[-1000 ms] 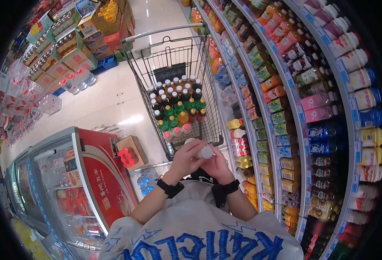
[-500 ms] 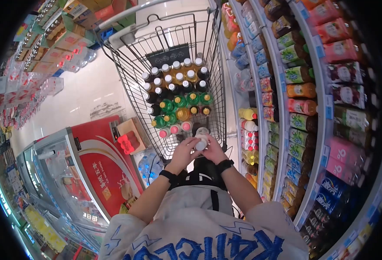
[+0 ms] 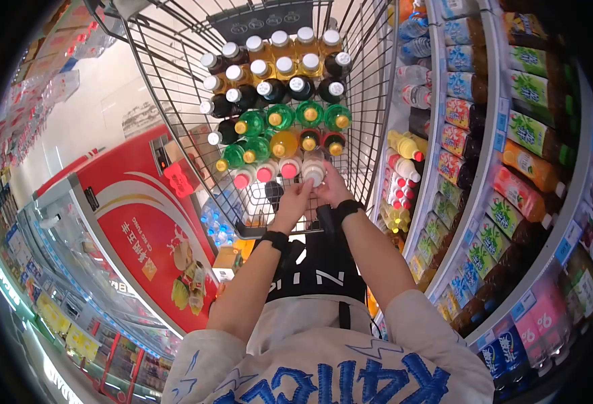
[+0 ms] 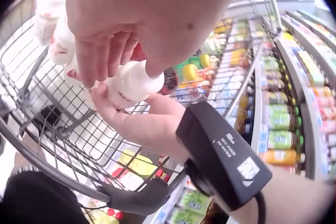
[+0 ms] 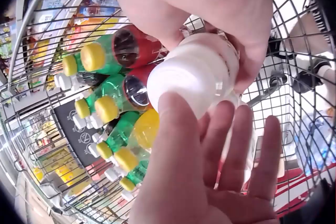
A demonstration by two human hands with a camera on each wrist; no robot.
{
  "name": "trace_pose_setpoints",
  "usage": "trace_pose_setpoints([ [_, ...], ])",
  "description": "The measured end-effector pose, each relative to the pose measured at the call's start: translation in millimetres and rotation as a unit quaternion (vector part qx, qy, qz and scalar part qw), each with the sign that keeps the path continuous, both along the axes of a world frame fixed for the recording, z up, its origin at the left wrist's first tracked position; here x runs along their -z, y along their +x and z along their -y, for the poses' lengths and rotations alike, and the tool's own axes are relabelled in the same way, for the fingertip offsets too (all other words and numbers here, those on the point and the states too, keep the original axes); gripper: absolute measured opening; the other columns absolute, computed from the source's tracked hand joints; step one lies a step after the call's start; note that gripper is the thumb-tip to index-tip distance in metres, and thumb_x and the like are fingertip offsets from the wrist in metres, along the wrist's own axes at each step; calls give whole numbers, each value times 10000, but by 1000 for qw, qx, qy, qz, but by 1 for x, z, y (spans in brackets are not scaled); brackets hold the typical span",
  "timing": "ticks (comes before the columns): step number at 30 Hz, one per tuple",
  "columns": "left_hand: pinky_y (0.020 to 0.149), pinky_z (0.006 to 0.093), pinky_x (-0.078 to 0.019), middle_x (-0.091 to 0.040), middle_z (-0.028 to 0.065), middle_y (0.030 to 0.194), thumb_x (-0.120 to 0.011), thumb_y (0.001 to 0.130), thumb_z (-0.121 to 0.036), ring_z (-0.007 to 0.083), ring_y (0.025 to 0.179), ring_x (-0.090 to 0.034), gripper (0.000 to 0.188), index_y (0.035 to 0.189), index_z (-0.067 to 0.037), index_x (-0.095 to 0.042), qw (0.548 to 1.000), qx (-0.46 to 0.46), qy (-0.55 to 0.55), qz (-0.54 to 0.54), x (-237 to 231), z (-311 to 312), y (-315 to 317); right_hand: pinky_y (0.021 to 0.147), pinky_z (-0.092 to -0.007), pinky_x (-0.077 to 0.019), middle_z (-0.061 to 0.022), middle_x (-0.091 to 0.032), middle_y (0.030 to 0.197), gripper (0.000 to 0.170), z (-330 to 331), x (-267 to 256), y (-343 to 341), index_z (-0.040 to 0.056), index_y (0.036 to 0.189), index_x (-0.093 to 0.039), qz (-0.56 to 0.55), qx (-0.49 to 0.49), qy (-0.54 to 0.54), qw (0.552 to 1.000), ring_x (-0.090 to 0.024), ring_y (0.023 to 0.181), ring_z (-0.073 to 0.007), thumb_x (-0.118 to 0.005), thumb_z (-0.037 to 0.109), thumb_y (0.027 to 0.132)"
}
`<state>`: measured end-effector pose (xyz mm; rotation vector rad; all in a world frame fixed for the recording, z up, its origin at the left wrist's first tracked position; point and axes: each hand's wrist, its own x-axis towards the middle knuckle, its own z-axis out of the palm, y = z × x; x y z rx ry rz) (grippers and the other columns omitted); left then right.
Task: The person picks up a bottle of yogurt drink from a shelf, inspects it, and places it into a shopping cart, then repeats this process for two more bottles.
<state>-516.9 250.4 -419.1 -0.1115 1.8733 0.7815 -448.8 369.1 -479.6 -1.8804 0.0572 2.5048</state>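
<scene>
A white plastic bottle with a white cap [image 3: 313,168] is held upside-facing toward the head camera at the cart's near end. My right hand [image 3: 335,186] grips its body, fingers wrapped round it in the right wrist view. My left hand [image 3: 292,204] is beside it, its thumb [image 5: 176,111] on the cap and its other fingers loosely extended behind the bottle. White bottles with red caps [image 3: 265,173] stand in a row to the left of it. Green bottles with yellow caps [image 3: 279,116] and dark and amber bottles with white caps [image 3: 274,87] fill rows farther in.
The wire shopping cart [image 3: 155,101] surrounds the bottles. Drink shelves [image 3: 495,135] run along the right side. On the left, a red-sided glass display cooler [image 3: 141,229] stands close to the cart, with bottled-water packs [image 3: 219,219] on the floor near it.
Both hands have moved forward with the white bottle, from near my body into the cart's near end beside the red-capped row. The cart appears closer. My left hand's hold has loosened.
</scene>
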Motion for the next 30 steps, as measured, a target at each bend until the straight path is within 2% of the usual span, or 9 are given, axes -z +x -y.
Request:
trace_pose_setpoints([
  [2, 654, 277, -512, -667, 116, 963, -543, 928, -532, 154, 800, -621, 592, 1094, 29, -632, 997, -42, 20, 54, 3, -6, 1, 816, -392, -549, -94, -641, 1053, 318, -1, 12, 0, 96, 1161, -559, -15, -3, 1, 1000, -630, 960, -249, -570, 333, 950],
  [5, 667, 307, -524, -666, 112, 968, -499, 940, -552, 181, 838, -633, 614, 1127, 21, -616, 997, -15, -12, 79, 7, -13, -4, 832, -384, -546, -97, -643, 1056, 292, -3, 22, -3, 103, 1153, -577, 16, -5, -5, 1000, -629, 967, -245, -541, 328, 970],
  [8, 661, 313, -523, -660, 98, 942, -475, 946, -562, 184, 831, -631, 609, 1099, 9, -623, 993, -41, -29, 110, 15, -18, -6, 851, -378, -543, -91, -639, 1072, 294, -6, 28, -5, 103, 1168, -574, 10, 19, -5, 1000, -627, 977, -240, -547, 317, 968],
  [17, 621, 312, -517, -630, 83, 881, -407, 969, -564, 176, 789, -633, 601, 1032, -5, -617, 998, -11, -10, 64, 44, -19, -5, 880, -345, -528, -94, -613, 1083, 317, -17, 16, -21, 114, 1169, -578, 20, 12, -22, 999, -609, 997, -233, -586, 344, 952],
  [21, 609, 318, -518, -628, 83, 864, -381, 968, -583, 177, 751, -631, 628, 1015, -6, -623, 992, -40, -21, 114, 20, -33, -10, 885, -335, -509, -84, -604, 1076, 340, -16, 8, -19, 120, 1184, -571, 15, -10, -6, 1000, -587, 1016, -214, -588, 366, 950],
  [23, 859, 397, -478, -684, 210, 931, -339, 961, -612, 345, 945, -650, 718, 973, 20, -680, 989, -55, -57, 121, 8, -39, -11, 890, -368, -493, -111, -561, 1151, 430, -13, 14, -13, 109, 1239, -523, 20, -43, 22, 999, -563, 1040, -234, -549, 435, 960],
  [27, 914, 410, -454, -679, 227, 980, -356, 949, -616, 387, 1024, -620, 706, 980, 7, -686, 996, 10, -55, 70, 5, -27, -16, 886, -415, -487, -149, -491, 1250, 585, -14, -11, -10, 70, 1360, -399, 13, -30, 3, 999, -547, 1056, -271, -492, 495, 969],
  [29, 928, 409, -450, -680, 222, 992, -393, 935, -612, 383, 1038, -618, 679, 1004, -5, -690, 993, 96, -57, 42, -18, -22, -22, 906, -434, -489, -203, -473, 1304, 637, -3, -7, -1, 34, 1389, -345, 71, -54, 27, 996, -562, 1061, -307, -432, 517, 984],
  [30, 923, 407, -456, -679, 226, 1010, -442, 924, -586, 384, 1045, -620, 645, 1029, 2, -685, 990, 139, -32, 11, -25, -16, -24, 977, -467, -446, -236, -335, 1430, 745, 1, -12, 4, -21, 1445, -222, 64, -56, 35, 996, -497, 1183, -359, -436, 520, 980],
])
